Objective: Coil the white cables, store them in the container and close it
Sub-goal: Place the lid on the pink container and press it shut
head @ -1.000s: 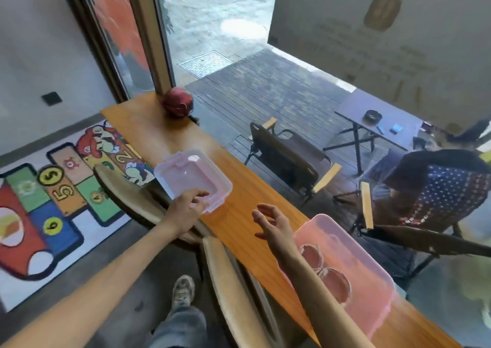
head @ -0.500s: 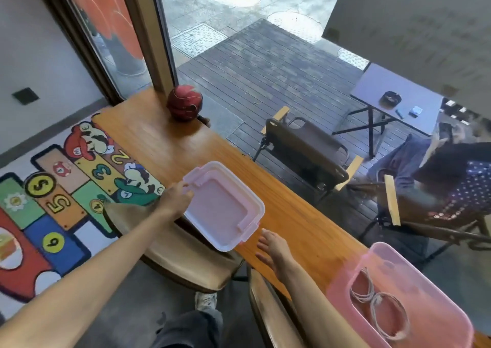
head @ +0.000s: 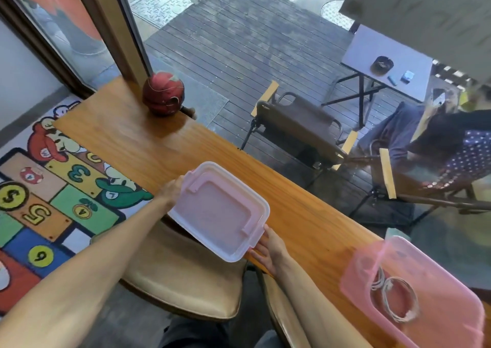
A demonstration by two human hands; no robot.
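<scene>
A pink plastic lid (head: 220,212) hangs tilted over the near edge of the wooden counter (head: 297,209). My left hand (head: 171,189) grips its far left edge. My right hand (head: 268,249) touches its near right corner, next to a clip tab. At the lower right stands the pink open container (head: 430,321) on the counter. Inside it lie coiled white cables (head: 396,298).
A red ball-shaped object (head: 163,95) sits at the counter's far end by the window frame. Two tan padded stools (head: 183,281) stand below the counter's near edge. A colourful number mat (head: 47,188) covers the floor at left. Beyond the glass are chairs, a small table and a seated person.
My left hand has carried the lid toward me and to the right. My right hand has come up to meet its near corner. The view has shifted, so the container shows more fully.
</scene>
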